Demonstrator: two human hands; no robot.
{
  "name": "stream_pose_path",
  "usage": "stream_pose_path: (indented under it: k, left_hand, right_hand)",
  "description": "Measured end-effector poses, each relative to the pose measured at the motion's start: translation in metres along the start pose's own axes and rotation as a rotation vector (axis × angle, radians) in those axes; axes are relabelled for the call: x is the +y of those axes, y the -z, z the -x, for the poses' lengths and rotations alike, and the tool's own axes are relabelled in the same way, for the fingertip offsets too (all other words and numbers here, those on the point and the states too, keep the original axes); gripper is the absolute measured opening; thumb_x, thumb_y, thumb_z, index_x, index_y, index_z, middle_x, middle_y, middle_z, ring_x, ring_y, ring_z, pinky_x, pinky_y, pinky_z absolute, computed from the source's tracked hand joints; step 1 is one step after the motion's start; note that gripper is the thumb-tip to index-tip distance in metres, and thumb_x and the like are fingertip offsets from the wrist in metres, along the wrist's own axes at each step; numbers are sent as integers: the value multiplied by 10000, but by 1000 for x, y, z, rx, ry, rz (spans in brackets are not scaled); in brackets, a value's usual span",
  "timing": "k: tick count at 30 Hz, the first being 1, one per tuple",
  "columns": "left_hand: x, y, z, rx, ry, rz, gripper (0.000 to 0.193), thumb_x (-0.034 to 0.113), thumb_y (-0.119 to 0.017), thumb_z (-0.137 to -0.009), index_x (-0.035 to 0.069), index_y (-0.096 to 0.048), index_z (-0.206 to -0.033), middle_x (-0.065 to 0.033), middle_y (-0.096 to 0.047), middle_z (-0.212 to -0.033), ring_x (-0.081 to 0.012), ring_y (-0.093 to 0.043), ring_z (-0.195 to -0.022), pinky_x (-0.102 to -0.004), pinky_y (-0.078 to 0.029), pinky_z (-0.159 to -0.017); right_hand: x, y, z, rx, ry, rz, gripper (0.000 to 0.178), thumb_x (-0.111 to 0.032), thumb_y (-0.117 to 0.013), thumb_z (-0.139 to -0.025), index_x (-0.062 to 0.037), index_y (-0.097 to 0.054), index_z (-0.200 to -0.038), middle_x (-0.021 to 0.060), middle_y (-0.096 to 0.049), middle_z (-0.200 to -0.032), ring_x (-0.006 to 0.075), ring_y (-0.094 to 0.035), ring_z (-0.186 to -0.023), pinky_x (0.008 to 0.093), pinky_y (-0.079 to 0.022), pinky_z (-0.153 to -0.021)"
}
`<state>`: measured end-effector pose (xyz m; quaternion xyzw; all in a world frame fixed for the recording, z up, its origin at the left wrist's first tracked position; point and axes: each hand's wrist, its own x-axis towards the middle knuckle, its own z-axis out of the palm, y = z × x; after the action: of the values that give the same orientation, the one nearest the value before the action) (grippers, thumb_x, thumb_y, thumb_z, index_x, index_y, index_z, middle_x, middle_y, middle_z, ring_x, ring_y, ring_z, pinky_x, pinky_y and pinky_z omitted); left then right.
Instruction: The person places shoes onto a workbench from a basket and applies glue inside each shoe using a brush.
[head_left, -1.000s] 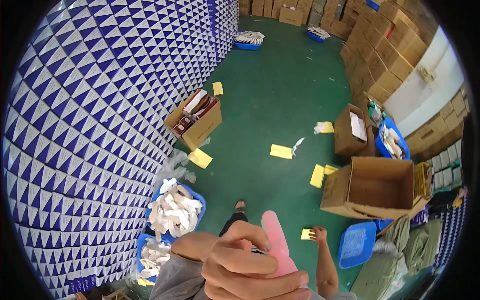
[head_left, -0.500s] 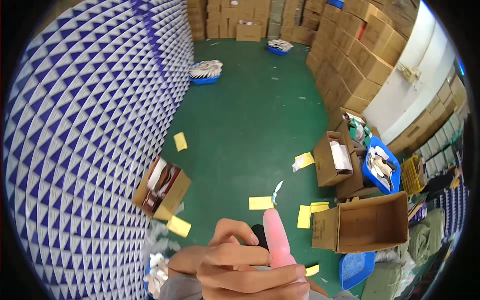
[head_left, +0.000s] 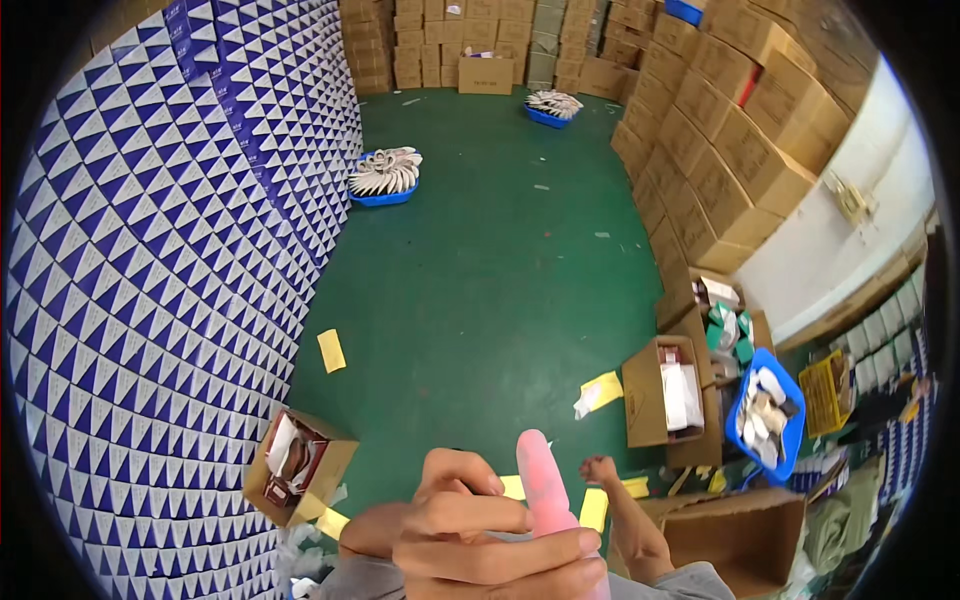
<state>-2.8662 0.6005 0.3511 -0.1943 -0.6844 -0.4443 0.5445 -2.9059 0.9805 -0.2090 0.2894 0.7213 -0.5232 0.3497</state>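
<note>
My left hand (head_left: 490, 530) is raised close in front of me at the bottom middle, its fingers curled against a smooth pink stick with a rounded tip (head_left: 543, 485). The stick stands almost upright, leaning a little left, and its lower end is hidden by the fingers. Lower down and farther off, my right hand (head_left: 598, 469) is held out over the green floor with nothing visible in it. Its fingers look loosely apart. Yellow paper pieces (head_left: 594, 510) lie on the floor near that hand.
Left stands a wall of blue-and-white boxes (head_left: 150, 300), with an open carton (head_left: 325, 470) at its foot. Stacked brown cartons (head_left: 715, 150) line the right. Nearer are a blue basket (head_left: 796, 425) and a large open carton (head_left: 790, 530). Blue trays (head_left: 383, 199) hold pale items farther off.
My view has tilted, so the floor and boxes sit lower in the picture. My right forearm and hand have come into sight. The left hand still grips the pink stick.
</note>
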Motion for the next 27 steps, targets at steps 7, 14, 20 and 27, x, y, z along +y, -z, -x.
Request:
stream_pose_path:
  k: [7,14,20,27]
  left_hand:
    - [-217,-45,-90,-236,-203,167,221,214,-759,-816,213,-859,-1013,88,-805,-1070,-135,-535,-917,-344,-426,-803]
    - [-394,-146,-180,-128,-190,153,144,181,-778,-798,226,-855,-911,92,-809,-993,-130,-523,-873,-327,-403,-782]
    - [-504,-266,-239,229,277,24,135,100,-819,-745,235,-826,-756,128,-776,-821,-102,-508,-822,-319,-404,-781]
    - [-714,-306,-295,173,27,-199,121,116,-842,-760,219,-817,-702,122,-754,-723,-100,-501,-805,-320,-400,-776]
  right_hand:
    - [-238,7,-110,71,138,28,233,-161,-585,-1021,-62,-691,-1204,112,-787,-1014,237,-761,-760,397,-620,-631]
    - [-318,-34,-184,-68,-59,162,275,-201,-537,-995,-47,-710,-1143,142,-752,-1110,339,-756,-980,511,-639,-825]
    - [-321,-28,-304,-129,-229,127,361,-222,-465,-1047,-88,-676,-1307,81,-727,-1221,311,-734,-1021,492,-643,-830]
    - [-539,40,-517,-355,-316,59,370,-274,-496,-1035,-96,-630,-1330,127,-619,-1276,353,-629,-1087,555,-572,-808]
